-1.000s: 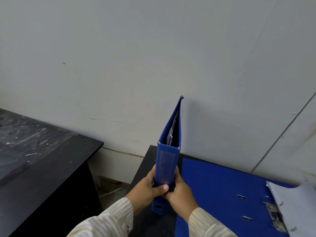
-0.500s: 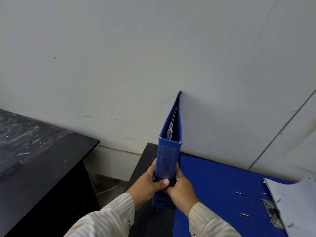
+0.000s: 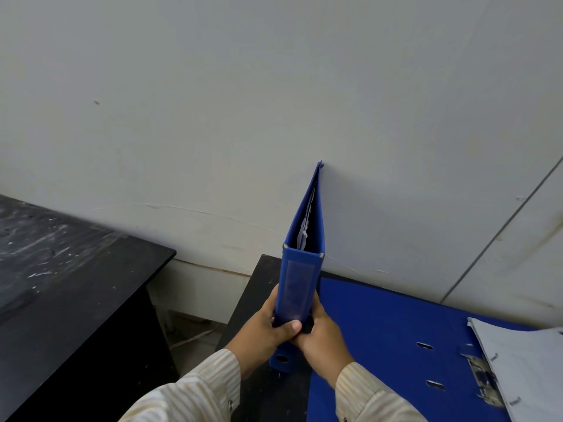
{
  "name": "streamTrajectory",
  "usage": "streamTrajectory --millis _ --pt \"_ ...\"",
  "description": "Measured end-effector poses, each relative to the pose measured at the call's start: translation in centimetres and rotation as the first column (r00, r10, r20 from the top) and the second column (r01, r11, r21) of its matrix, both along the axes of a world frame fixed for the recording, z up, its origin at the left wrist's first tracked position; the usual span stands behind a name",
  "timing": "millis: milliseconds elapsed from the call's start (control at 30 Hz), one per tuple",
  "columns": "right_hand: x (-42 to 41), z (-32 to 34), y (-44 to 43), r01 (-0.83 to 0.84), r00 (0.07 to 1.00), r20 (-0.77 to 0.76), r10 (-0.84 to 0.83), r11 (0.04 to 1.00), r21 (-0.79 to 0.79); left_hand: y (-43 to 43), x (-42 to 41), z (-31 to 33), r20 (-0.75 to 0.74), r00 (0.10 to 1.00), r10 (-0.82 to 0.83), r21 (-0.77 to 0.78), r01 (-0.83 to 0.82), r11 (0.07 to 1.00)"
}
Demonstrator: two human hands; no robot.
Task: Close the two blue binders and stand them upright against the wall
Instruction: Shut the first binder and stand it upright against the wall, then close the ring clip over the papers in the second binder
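Closed blue lever-arch binder (image 3: 300,284) stands upright on the black bench (image 3: 268,275), spine toward the camera, far top corner meeting the pale grey wall (image 3: 274,86). Left hand (image 3: 265,327) and right hand (image 3: 323,336) both grip the lower spine, fingers curled round its sides, left thumb across its face. 1 open blue binder (image 3: 380,330) lies flat just right of it, white sheets (image 3: 524,367) on its right half.

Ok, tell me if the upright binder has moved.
No. The upright binder stands where it did, beside the corner of the open binder, tip against the wall.
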State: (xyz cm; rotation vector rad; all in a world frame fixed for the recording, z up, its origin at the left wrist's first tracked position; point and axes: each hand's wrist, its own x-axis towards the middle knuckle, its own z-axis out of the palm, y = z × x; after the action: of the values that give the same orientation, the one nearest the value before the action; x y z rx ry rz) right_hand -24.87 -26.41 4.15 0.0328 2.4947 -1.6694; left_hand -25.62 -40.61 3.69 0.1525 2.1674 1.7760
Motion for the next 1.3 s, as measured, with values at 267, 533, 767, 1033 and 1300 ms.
streamTrajectory --millis 267,533,767,1033,1300 --pt "0.7 0.0 -0.2 0.010 0.999 -0.039 -0.010 1.000 0.007 -0.1 0.5 -0.2 -0.008 1.000 0.016 0.007 -0.016 1.000" --pt "1.3 -0.2 -0.5 0.041 0.997 -0.070 -0.040 0.999 0.019 0.0 1.4 0.5 0.018 0.998 0.055 0.011 -0.055 0.998" --pt "2.5 -0.1 -0.1 0.056 0.995 -0.085 -0.048 0.994 0.091 0.6 3.1 0.5 0.079 0.976 0.201 -0.003 -0.201 0.980" --pt "4.7 -0.3 0.9 0.062 0.998 -0.018 -0.060 0.990 0.126 1.8 6.1 0.1 0.054 0.938 0.343 -0.141 -0.332 0.932" --pt "7.5 -0.3 4.1 0.098 0.995 -0.004 -0.099 0.979 0.179 5.4 8.7 -0.5 0.118 0.977 0.176 -0.236 -0.145 0.961"
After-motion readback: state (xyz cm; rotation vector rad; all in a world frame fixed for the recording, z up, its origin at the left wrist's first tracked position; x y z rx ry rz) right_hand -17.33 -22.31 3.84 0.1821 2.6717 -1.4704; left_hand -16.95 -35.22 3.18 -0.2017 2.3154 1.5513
